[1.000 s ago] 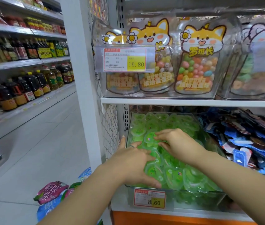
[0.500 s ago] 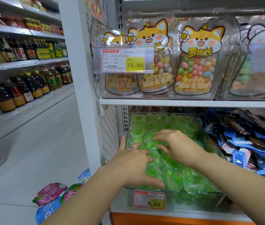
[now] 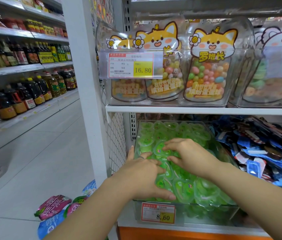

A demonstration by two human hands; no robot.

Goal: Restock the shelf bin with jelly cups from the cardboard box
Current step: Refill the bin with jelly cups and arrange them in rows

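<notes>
Two hands work in one clear shelf bin (image 3: pixel 206 214) heaped with green jelly cups (image 3: pixel 183 187) — too many to count. The left hand (image 3: pixel 143 174) presses flat, fingers spread; the right hand (image 3: pixel 188 156) rests loosely bent fingertips on the cups, gripping none.

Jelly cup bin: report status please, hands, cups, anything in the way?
Left hand flat on jelly cups. Right hand fingertips on a cup, grip unclear. Bin full to the rim. Nothing in the way.
</notes>
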